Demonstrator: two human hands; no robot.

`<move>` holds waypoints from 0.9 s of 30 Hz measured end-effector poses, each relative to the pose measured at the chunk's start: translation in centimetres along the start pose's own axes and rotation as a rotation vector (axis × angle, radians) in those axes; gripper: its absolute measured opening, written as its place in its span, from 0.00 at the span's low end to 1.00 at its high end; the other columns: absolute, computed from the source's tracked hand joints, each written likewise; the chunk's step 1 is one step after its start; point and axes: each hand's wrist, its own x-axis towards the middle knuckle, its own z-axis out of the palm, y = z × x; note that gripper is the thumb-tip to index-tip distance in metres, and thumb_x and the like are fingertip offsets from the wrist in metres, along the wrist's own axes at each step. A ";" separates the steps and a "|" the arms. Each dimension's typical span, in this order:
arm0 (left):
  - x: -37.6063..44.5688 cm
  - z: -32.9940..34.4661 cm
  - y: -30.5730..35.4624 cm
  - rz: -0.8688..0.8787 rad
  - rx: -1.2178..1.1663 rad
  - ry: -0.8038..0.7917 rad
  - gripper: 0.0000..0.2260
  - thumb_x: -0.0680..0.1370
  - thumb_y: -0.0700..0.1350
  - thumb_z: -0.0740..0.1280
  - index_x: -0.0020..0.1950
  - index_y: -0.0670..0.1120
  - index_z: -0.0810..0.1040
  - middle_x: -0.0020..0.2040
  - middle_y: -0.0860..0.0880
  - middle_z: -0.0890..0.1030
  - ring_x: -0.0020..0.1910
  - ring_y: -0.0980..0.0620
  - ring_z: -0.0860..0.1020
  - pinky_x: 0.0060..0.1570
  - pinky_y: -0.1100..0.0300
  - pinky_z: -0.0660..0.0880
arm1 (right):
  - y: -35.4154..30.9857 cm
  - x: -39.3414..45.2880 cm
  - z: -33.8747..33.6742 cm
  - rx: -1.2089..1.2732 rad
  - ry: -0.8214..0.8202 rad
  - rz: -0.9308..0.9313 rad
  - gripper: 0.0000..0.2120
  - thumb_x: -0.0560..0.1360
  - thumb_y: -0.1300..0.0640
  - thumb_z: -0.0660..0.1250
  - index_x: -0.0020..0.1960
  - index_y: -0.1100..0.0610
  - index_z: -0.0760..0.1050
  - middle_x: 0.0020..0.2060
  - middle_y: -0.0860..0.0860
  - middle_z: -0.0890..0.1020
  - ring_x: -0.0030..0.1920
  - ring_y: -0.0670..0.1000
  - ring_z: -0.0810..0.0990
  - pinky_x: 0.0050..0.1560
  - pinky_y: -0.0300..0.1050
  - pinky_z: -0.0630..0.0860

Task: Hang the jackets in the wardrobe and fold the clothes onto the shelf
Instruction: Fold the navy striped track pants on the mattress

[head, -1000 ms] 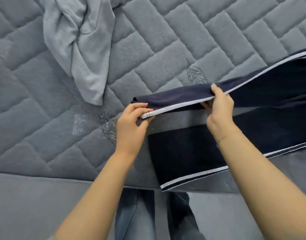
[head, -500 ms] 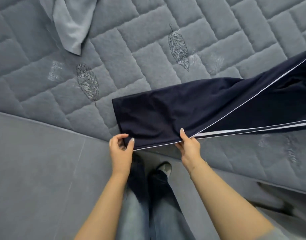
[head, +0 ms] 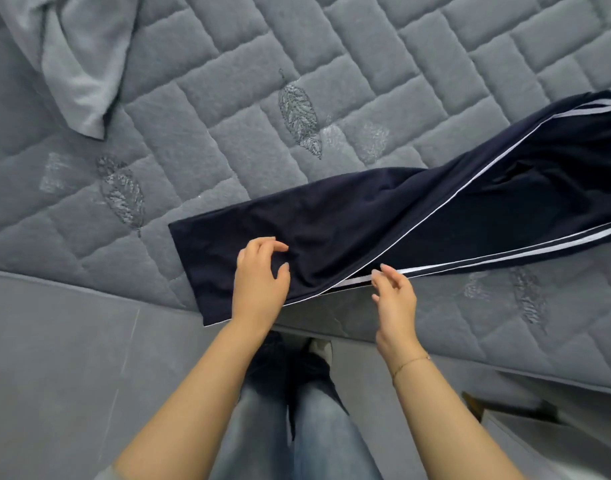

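Nearby, grey garment [head: 75, 64] on mattress [head: 366, 64], well apart from navy trousers [head: 383, 216]

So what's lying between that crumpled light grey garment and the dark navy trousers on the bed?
Only bare grey quilted mattress, with a stitched leaf motif, separates the light grey garment from the navy white-striped trousers, per the head view.
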 end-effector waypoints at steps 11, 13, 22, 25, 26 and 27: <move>7.9 14.5 20.8 0.222 -0.034 -0.274 0.14 0.77 0.43 0.68 0.63 0.51 0.77 0.59 0.57 0.76 0.60 0.57 0.73 0.54 0.66 0.67 | -12.8 15.0 -15.9 -0.036 -0.071 -0.203 0.08 0.79 0.63 0.65 0.53 0.51 0.78 0.54 0.53 0.82 0.54 0.49 0.80 0.51 0.42 0.77; 9.9 18.3 25.2 0.223 -0.061 -0.275 0.12 0.78 0.43 0.68 0.61 0.50 0.78 0.57 0.56 0.77 0.59 0.56 0.75 0.58 0.63 0.70 | -15.1 18.6 -19.3 -0.110 -0.136 -0.262 0.10 0.79 0.65 0.64 0.55 0.51 0.77 0.54 0.51 0.82 0.53 0.46 0.80 0.55 0.41 0.77; 19.8 35.3 42.2 0.265 0.219 -0.068 0.23 0.77 0.50 0.69 0.71 0.48 0.70 0.68 0.49 0.73 0.70 0.47 0.68 0.69 0.48 0.63 | -21.7 35.4 -33.2 -0.076 0.436 -0.298 0.26 0.75 0.61 0.70 0.71 0.59 0.65 0.67 0.55 0.66 0.68 0.53 0.68 0.71 0.48 0.66; 21.4 38.3 43.4 0.245 0.339 -0.010 0.32 0.76 0.56 0.69 0.76 0.48 0.62 0.72 0.49 0.70 0.72 0.46 0.65 0.70 0.47 0.60 | -21.0 38.2 -35.0 0.133 0.443 -0.052 0.35 0.75 0.56 0.73 0.75 0.59 0.57 0.68 0.56 0.65 0.63 0.51 0.70 0.64 0.41 0.68; 21.9 38.9 43.4 0.233 0.332 -0.038 0.32 0.76 0.58 0.69 0.76 0.47 0.63 0.71 0.48 0.72 0.71 0.45 0.67 0.69 0.47 0.62 | -20.5 38.9 -35.3 0.145 0.417 -0.021 0.34 0.75 0.54 0.73 0.74 0.59 0.59 0.67 0.56 0.67 0.61 0.50 0.71 0.63 0.42 0.69; 22.3 39.1 43.3 0.237 0.323 -0.067 0.29 0.77 0.58 0.68 0.73 0.46 0.67 0.68 0.47 0.74 0.68 0.44 0.70 0.66 0.48 0.65 | -20.1 39.4 -35.6 0.158 0.383 -0.016 0.32 0.74 0.53 0.73 0.72 0.58 0.63 0.66 0.57 0.69 0.60 0.51 0.73 0.63 0.44 0.71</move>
